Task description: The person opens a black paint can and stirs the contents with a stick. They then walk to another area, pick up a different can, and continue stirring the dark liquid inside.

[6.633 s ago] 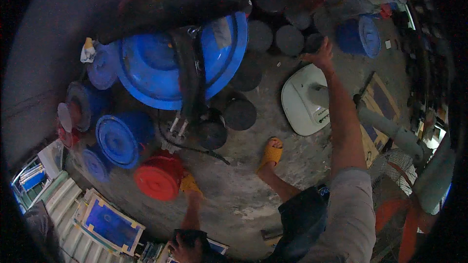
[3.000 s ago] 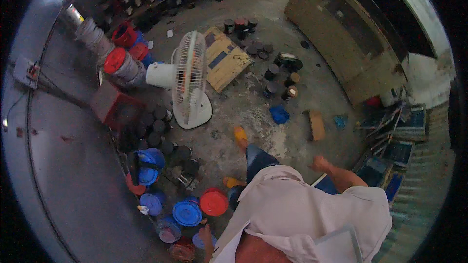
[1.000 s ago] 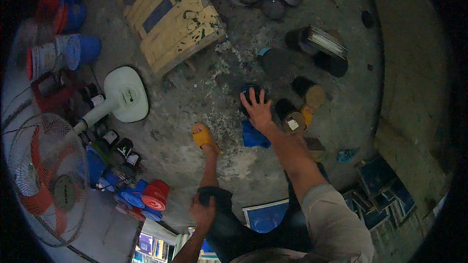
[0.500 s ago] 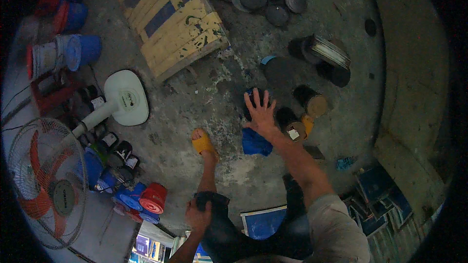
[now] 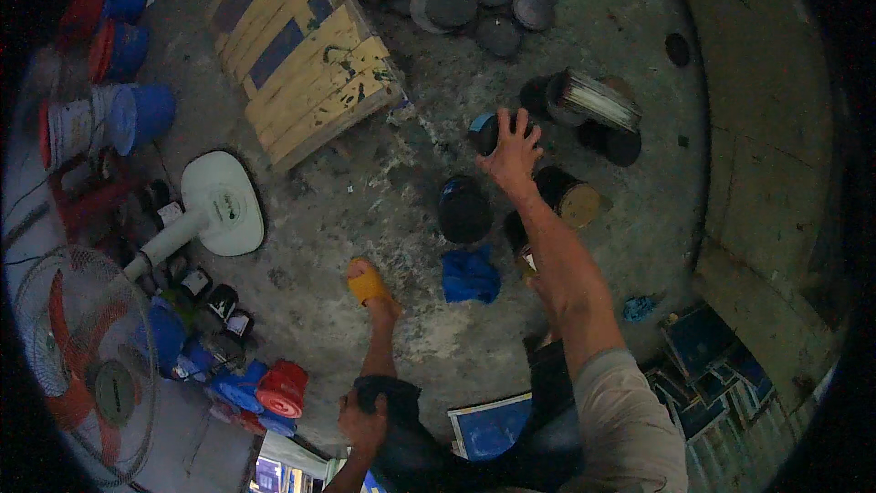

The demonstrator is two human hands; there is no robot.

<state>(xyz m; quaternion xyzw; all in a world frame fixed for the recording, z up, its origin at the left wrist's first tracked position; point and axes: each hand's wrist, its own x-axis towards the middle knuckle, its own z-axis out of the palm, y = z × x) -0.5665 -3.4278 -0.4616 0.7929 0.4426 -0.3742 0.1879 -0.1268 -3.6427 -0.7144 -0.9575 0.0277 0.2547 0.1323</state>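
Note:
My right hand reaches over the floor with its fingers spread on the top of a dark round container that has a light blue patch, partly hidden under them. Just below that is a second dark container, and lower still lies a crumpled blue cloth. A dark can with a tan lid stands right of my forearm. My left hand grips my left knee, at the hem of my dark shorts.
A white pedestal fan, buckets and cans line the left. A taped board lies above, dark discs and stacked items farther right. Frames lean at lower right, near a long tan panel.
Since half a second ago my right hand has moved up and slightly right, from the nearer dark container to the one beyond it. My left hand stays on my knee.

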